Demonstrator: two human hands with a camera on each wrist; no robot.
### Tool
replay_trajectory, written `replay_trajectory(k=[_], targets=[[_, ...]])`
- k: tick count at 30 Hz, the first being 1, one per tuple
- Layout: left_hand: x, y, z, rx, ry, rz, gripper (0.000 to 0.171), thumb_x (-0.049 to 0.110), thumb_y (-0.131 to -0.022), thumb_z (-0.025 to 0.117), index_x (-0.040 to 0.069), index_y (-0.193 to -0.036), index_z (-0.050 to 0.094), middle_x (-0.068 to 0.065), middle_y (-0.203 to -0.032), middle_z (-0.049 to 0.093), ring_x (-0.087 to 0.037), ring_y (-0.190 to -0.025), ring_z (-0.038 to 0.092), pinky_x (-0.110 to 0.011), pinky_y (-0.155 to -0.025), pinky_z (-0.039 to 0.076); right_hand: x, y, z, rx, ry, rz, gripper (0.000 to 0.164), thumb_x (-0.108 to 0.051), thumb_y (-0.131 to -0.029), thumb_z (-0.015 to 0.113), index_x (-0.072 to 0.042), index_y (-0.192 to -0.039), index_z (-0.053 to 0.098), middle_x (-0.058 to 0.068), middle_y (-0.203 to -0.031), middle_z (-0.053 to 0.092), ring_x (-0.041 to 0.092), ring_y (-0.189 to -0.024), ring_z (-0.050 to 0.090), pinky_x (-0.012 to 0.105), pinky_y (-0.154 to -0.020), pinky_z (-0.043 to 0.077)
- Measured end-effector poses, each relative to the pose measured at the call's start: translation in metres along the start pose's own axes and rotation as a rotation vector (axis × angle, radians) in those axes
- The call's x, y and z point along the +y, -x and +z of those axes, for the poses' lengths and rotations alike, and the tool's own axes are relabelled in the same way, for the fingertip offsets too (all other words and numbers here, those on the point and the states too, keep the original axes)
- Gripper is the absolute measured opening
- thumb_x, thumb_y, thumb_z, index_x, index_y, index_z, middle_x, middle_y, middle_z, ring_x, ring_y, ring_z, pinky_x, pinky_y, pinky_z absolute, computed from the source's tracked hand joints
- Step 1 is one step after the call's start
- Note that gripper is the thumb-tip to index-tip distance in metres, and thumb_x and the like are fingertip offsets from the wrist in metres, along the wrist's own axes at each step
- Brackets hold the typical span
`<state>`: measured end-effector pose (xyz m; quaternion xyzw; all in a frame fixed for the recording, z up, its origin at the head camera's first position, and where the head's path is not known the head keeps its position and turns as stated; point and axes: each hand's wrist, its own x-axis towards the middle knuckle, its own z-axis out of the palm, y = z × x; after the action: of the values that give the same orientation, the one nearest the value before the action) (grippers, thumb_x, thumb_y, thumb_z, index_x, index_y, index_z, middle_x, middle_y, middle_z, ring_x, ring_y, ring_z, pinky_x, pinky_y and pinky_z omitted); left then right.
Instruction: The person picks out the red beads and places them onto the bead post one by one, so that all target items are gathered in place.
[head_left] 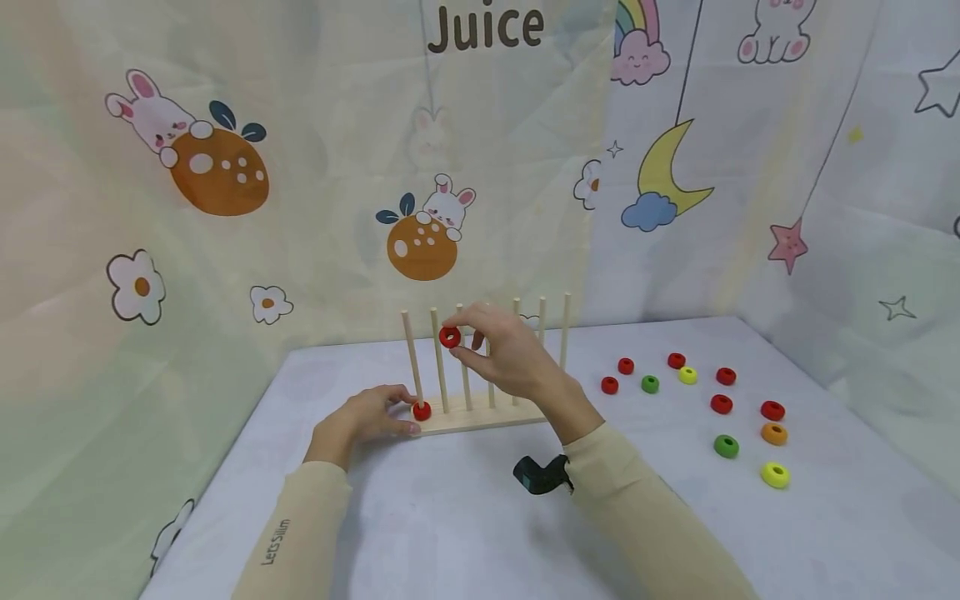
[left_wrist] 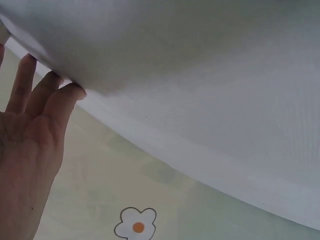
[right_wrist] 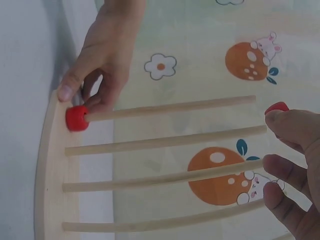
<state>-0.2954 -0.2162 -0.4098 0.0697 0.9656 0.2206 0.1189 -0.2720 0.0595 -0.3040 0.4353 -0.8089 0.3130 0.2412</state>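
pinching a smooth red bead [head_left: 450,337], the right hand [head_left: 504,348] has it between thumb and fingers, up near the tops of the pegs [head_left: 440,362]! the grip's narrow, just the bead's width.

and the left hand [head_left: 367,419]?

low down, gripping the end of the wooden rack [head_left: 480,420], close beside a second red bead [head_left: 422,412] that sits round the foot of the end peg.

any writing to call?

oh yes: "juice" [head_left: 487,32] in fat, dark, rounded letters on the cloth backdrop [head_left: 337,250], above printed rabbits [head_left: 447,202] hugging orange fruit [head_left: 423,250]. then small dark print on the left sleeve [head_left: 292,533], "lets slim" as near as i can read it.

how's the rack made?

pale, bare wood: a long flat base, seven slim round pegs in a row. the beads are chunky little rings with a hole through the middle.

and over on the right?

loose beads [head_left: 726,447] scattered across the white tablecloth [head_left: 450,525], six red, two green, two yellow, one orange! the cloth's matt. by the right wrist there's a black device [head_left: 542,477]; can't make out any label on it from here.
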Motion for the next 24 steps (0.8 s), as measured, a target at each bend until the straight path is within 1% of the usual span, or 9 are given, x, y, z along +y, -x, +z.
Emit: replay_trajectory(k=[3, 8, 11, 14, 16, 18, 20, 24], targets=[[-0.001, 0.000, -0.001, 0.001, -0.001, -0.001, 0.054, 0.048, -0.077, 0.088, 0.032, -0.123, 0.066, -0.009, -0.144, 0.059, -0.035, -0.134, 0.051, -0.063, -0.106, 0.042, -0.003, -0.005, 0.003, 0.005, -0.019, -0.011, 0.030, -0.007, -0.092, 0.077, -0.010, -0.120, 0.069, 0.000, -0.111, 0.068, 0.015, -0.087, 0.061, 0.020, -0.074, 0.054], [-0.002, -0.001, 0.001, 0.002, 0.017, -0.007, 0.054, 0.049, -0.077, 0.088, 0.032, -0.124, 0.067, -0.009, -0.146, 0.058, -0.035, -0.136, 0.050, -0.064, -0.107, 0.041, -0.003, -0.011, 0.007, 0.025, -0.051, -0.026, 0.031, -0.006, -0.093, 0.076, -0.008, -0.123, 0.069, 0.003, -0.112, 0.068, 0.018, -0.083, 0.062, 0.022, -0.075, 0.054], [-0.001, -0.001, 0.002, 0.004, 0.031, -0.009, 0.054, 0.049, -0.077, 0.088, 0.032, -0.124, 0.067, -0.009, -0.147, 0.057, -0.035, -0.137, 0.049, -0.065, -0.108, 0.040, -0.001, -0.014, 0.010, 0.030, -0.060, -0.002, 0.033, -0.006, -0.093, 0.075, -0.007, -0.125, 0.068, 0.004, -0.115, 0.069, 0.015, -0.080, 0.062, 0.022, -0.074, 0.054], [0.000, -0.001, 0.002, 0.009, 0.035, -0.009, 0.054, 0.049, -0.077, 0.087, 0.034, -0.124, 0.066, -0.008, -0.147, 0.057, -0.034, -0.137, 0.049, -0.065, -0.109, 0.040, -0.001, -0.016, 0.012, 0.044, -0.081, 0.030, 0.034, -0.005, -0.093, 0.075, -0.006, -0.127, 0.068, 0.005, -0.118, 0.070, 0.014, -0.078, 0.062, 0.023, -0.070, 0.055], [-0.001, -0.001, 0.003, 0.012, 0.037, -0.004, 0.054, 0.049, -0.077, 0.087, 0.033, -0.124, 0.067, -0.008, -0.146, 0.058, -0.035, -0.136, 0.049, -0.065, -0.108, 0.040, -0.002, -0.018, 0.015, 0.053, -0.091, 0.041, 0.034, -0.005, -0.093, 0.075, -0.007, -0.126, 0.068, 0.005, -0.119, 0.070, 0.014, -0.076, 0.063, 0.025, -0.068, 0.057], [-0.001, 0.000, 0.003, 0.016, 0.036, 0.000, 0.054, 0.049, -0.076, 0.088, 0.033, -0.124, 0.067, -0.007, -0.145, 0.058, -0.034, -0.136, 0.050, -0.065, -0.108, 0.040, -0.004, -0.021, 0.018, 0.062, -0.087, 0.041, 0.033, -0.007, -0.093, 0.075, -0.007, -0.125, 0.069, 0.005, -0.119, 0.071, 0.014, -0.075, 0.062, 0.027, -0.068, 0.058], [-0.001, 0.000, 0.003, 0.017, 0.039, -0.001, 0.054, 0.049, -0.076, 0.088, 0.033, -0.124, 0.067, -0.006, -0.145, 0.059, -0.034, -0.136, 0.050, -0.065, -0.108, 0.040, -0.005, -0.026, 0.021, 0.074, -0.067, 0.035, 0.031, -0.008, -0.094, 0.075, -0.007, -0.125, 0.069, 0.004, -0.119, 0.072, 0.013, -0.073, 0.062, 0.027, -0.069, 0.058], [-0.001, 0.000, 0.002, 0.012, 0.028, -0.010, 0.052, 0.048, -0.077, 0.088, 0.035, -0.123, 0.067, -0.006, -0.146, 0.058, -0.034, -0.137, 0.050, -0.065, -0.107, 0.041, -0.008, -0.036, 0.027, 0.100, -0.036, 0.032, 0.031, -0.011, -0.095, 0.074, -0.007, -0.125, 0.069, 0.005, -0.119, 0.072, 0.014, -0.065, 0.057, 0.022, -0.064, 0.054]])
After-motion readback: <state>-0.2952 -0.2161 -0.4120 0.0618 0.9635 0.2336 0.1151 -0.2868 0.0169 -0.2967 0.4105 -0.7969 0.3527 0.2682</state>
